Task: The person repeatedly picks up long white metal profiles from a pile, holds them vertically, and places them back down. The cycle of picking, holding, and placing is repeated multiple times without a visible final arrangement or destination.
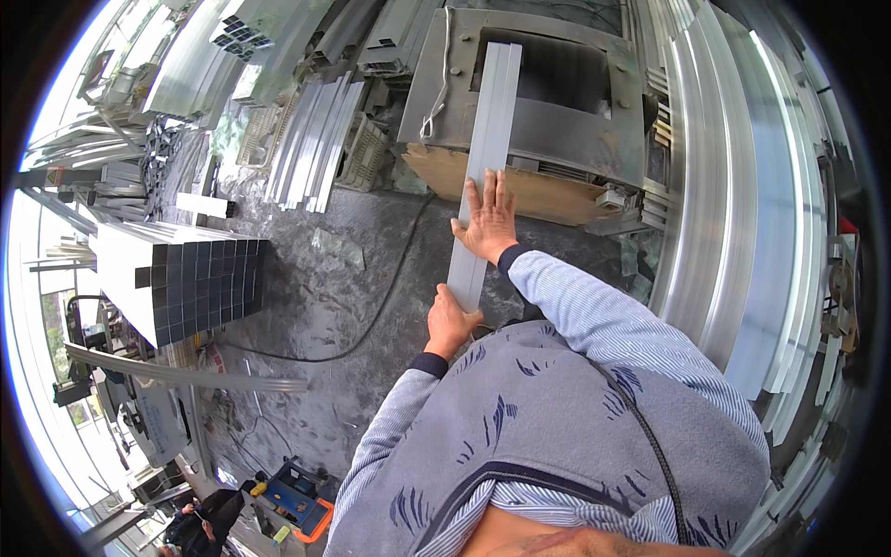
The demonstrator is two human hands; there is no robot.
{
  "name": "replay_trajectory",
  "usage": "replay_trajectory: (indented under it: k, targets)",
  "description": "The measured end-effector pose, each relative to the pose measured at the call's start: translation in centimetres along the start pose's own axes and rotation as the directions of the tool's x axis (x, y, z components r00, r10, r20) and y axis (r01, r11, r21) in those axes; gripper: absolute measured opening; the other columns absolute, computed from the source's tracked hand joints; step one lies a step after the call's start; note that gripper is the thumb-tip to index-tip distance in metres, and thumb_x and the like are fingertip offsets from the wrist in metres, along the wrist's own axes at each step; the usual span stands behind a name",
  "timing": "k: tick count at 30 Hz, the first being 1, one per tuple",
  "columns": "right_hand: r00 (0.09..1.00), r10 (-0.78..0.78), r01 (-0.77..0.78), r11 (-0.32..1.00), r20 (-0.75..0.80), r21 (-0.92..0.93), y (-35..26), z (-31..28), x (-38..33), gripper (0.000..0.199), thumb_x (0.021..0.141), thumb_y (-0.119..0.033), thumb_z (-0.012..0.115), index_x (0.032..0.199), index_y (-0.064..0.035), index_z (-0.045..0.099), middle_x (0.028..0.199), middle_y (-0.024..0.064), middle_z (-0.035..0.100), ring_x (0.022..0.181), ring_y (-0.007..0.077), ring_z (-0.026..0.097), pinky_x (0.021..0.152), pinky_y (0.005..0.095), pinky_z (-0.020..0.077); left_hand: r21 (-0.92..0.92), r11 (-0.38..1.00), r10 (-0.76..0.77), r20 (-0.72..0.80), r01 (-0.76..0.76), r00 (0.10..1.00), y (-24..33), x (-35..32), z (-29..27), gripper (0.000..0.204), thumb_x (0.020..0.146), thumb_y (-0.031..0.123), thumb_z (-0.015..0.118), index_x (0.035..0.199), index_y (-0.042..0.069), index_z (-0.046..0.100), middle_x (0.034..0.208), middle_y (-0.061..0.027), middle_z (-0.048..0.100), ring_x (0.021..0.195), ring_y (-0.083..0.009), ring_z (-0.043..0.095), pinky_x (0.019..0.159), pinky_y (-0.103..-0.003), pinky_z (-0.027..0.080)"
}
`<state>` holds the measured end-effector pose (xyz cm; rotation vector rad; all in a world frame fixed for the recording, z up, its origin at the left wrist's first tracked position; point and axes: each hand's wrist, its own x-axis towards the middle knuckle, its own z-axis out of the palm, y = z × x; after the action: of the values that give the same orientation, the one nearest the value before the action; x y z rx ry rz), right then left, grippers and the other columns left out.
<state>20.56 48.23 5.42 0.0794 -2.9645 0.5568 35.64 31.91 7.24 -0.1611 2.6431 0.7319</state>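
**A:** Right hand (pixel 486 221) first: it lies flat and open, fingers spread, palm pressed down on the long aluminium profile (pixel 490 139).

**B:** And the left hand (pixel 449 322) is closed around the near end of that same bar, down by the person's chest, thumb on the upper face.

**A:** So the profile runs away from the body, over the wooden edge (pixel 520 190) and across the grey metal machine (pixel 538 93), its far end reaching the dark opening on top.

**B:** To my eye this is a feed or a line-up. Done well, the flat palm keeps the bar down on the bench while the gripping hand steers from behind, straight along its length, no twist.

**A:** I'd keep those spread fingers well back from the opening, too.

**B:** Widening out: a white cable (pixel 434 102) hangs down the machine's left side, and a dark lead (pixel 371 320) snakes over the concrete floor.

**A:** Left of that, a block of square tubes (pixel 200 278) stacked end-on. Loose profiles (pixel 311 144) lean beyond it.

**B:** On the right, long bright lengths of stock (pixel 742 232) curve up the edge of view. Bottom left, an orange and blue toolbox (pixel 302 497).
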Motion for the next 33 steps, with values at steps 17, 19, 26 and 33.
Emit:
replay_trajectory:
  k: [17,19,26,33]
  targets:
    - [0.993,0.105,-0.114,0.966,-0.053,-0.231,14.4,-5.5,33.2,0.092,0.102,-0.073,0.058,0.175,-0.0219,0.039,0.181,0.0177,0.028,0.173,0.0341,0.013,0.128,0.0783,0.0194,0.081,0.993,0.090,-0.026,-0.088,0.996,22.1,27.4,-9.3,0.081,0.078,0.040,0.092,0.127,-0.007,0.048,0.113,-0.0332,0.078,0.107,-0.0504,0.078,0.094,-0.055,0.064]
    - [0.992,0.123,-0.128,0.962,-0.036,-0.241,14.4,-5.5,33.3,0.092,0.102,-0.073,0.058,0.176,-0.0222,0.038,0.182,0.0173,0.027,0.173,0.0349,0.014,0.129,0.0774,0.0177,0.073,0.994,0.077,-0.021,-0.076,0.997,22.3,27.4,-9.4,0.080,0.077,0.039,0.092,0.127,-0.006,0.049,0.113,-0.0333,0.077,0.107,-0.0503,0.078,0.094,-0.055,0.064]
    - [0.997,0.075,-0.078,0.987,-0.029,-0.141,10.6,-4.4,24.5,0.093,0.101,-0.067,0.064,0.175,-0.0177,0.038,0.183,0.0228,0.022,0.172,0.0428,0.012,0.132,0.0767,0.0177,0.017,0.998,0.067,-0.035,-0.067,0.997,16.8,20.5,-6.9,0.080,0.075,0.035,0.094,0.126,-0.005,0.049,0.112,-0.0332,0.076,0.108,-0.0517,0.077,0.095,-0.056,0.063]
    - [0.997,0.068,-0.066,0.997,0.048,-0.046,6.3,-4.6,15.5,0.094,0.101,-0.058,0.070,0.175,-0.0134,0.034,0.182,0.0259,0.016,0.172,0.0473,0.010,0.131,0.0705,0.0268,0.016,1.000,0.018,0.008,-0.018,1.000,11.1,12.6,-4.9,0.083,0.074,0.035,0.096,0.127,-0.007,0.048,0.117,-0.0343,0.075,0.110,-0.0525,0.076,0.097,-0.055,0.063]
